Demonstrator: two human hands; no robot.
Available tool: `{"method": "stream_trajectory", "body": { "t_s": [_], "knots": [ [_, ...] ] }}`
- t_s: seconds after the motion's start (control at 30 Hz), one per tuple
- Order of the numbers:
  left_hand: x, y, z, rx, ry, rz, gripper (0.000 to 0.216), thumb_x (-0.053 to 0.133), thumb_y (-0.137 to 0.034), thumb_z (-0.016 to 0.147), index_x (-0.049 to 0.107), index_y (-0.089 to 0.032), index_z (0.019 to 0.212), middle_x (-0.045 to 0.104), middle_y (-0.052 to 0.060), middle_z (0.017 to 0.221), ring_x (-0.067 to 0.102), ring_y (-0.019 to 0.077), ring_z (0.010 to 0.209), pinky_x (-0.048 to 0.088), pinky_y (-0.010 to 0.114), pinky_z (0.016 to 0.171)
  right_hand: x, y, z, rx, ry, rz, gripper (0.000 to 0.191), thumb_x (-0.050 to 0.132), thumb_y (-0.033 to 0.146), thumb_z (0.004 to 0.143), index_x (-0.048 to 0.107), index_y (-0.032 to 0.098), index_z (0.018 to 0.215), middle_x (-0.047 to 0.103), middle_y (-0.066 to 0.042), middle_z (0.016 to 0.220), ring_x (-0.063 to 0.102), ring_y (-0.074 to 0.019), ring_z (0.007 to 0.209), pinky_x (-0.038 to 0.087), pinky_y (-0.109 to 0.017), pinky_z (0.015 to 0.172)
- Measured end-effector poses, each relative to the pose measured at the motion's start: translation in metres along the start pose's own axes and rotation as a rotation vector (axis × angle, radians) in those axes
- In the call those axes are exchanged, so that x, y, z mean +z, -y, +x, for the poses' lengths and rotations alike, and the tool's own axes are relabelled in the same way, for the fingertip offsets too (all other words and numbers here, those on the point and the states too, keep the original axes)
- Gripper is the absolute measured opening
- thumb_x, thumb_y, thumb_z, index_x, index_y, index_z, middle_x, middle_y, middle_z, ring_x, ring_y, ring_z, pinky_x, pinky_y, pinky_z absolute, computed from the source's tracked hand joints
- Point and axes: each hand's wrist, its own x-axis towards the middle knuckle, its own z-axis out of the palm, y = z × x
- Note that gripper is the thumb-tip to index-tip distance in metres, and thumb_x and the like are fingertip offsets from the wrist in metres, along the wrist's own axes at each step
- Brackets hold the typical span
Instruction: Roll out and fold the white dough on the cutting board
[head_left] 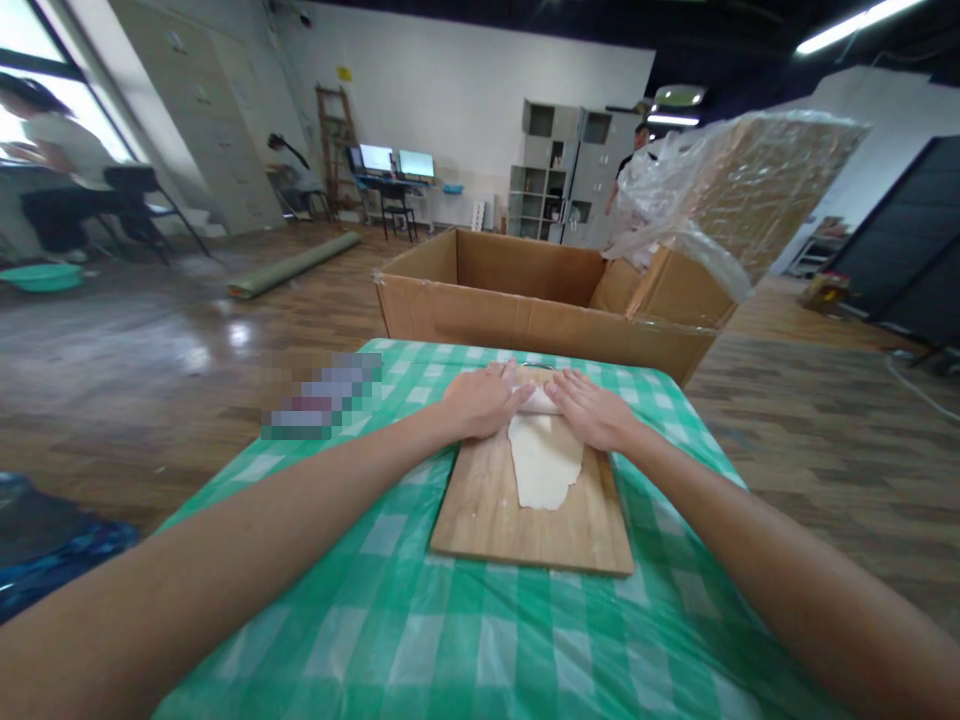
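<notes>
A flattened strip of pale dough (546,462) lies on a wooden board (495,515) on the green checked tablecloth (420,630). A pale rolling pin (540,399) sits across the far end of the dough. My left hand (484,400) lies flat on the pin's left part, fingers stretched out. My right hand (592,408) lies flat on its right part, fingers also straight. Both arms reach forward over the table.
A large open cardboard box (540,300) stands just beyond the table's far edge, with plastic-wrapped material (735,190) leaning out at its right. A blurred patch (322,395) sits at the table's far left. People are at the left window and by distant shelves.
</notes>
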Motion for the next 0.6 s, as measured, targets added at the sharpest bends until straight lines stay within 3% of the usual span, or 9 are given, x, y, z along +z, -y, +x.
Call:
{"method": "stream_trajectory", "body": {
  "t_s": [0.1,0.2,0.37,0.47,0.6],
  "knots": [
    [0.002,0.008,0.023,-0.004,0.042,-0.002,0.078,0.014,-0.066,0.105,0.040,-0.017,0.160,0.041,0.020,0.165,0.049,0.0372,0.145,0.041,0.049,0.112,0.006,-0.018,0.023,0.042,0.003,0.011,0.069,0.010,0.048,0.109,0.047,0.018,0.159,0.042,-0.011,0.166,0.031,-0.0313,0.157,0.025,-0.055,0.129],
    [0.006,0.016,0.041,-0.010,0.017,-0.011,0.084,0.015,-0.068,0.104,0.038,-0.011,0.161,0.042,0.025,0.163,0.049,0.0380,0.145,0.039,0.049,0.114,0.011,-0.029,0.039,0.044,0.014,0.008,0.069,0.011,0.050,0.109,0.046,0.019,0.160,0.041,-0.009,0.167,0.025,-0.0306,0.159,0.021,-0.053,0.130],
    [0.012,0.026,0.067,-0.031,0.004,-0.031,0.089,0.016,-0.070,0.103,0.030,-0.005,0.163,0.041,0.029,0.162,0.044,0.0360,0.149,0.033,0.047,0.118,0.011,-0.045,0.061,0.080,0.010,0.008,0.070,0.014,0.062,0.107,0.043,0.027,0.160,0.040,-0.008,0.168,0.024,-0.0354,0.159,0.023,-0.061,0.126],
    [0.011,0.030,0.078,-0.058,0.044,-0.041,0.084,0.018,-0.068,0.104,0.032,-0.009,0.163,0.038,0.027,0.164,0.042,0.0354,0.151,0.033,0.048,0.118,0.008,-0.050,0.071,0.078,0.003,0.005,0.066,0.017,0.063,0.108,0.046,0.030,0.157,0.042,-0.006,0.167,0.025,-0.0351,0.159,0.023,-0.061,0.125],
    [0.010,0.030,0.081,-0.063,0.043,-0.040,0.086,0.018,-0.067,0.104,0.033,-0.006,0.161,0.040,0.030,0.162,0.045,0.0376,0.148,0.035,0.049,0.117,0.006,-0.048,0.071,0.039,-0.019,-0.010,0.064,0.018,0.060,0.108,0.047,0.029,0.156,0.044,-0.007,0.166,0.024,-0.0356,0.159,0.022,-0.063,0.125]
  ]
}}
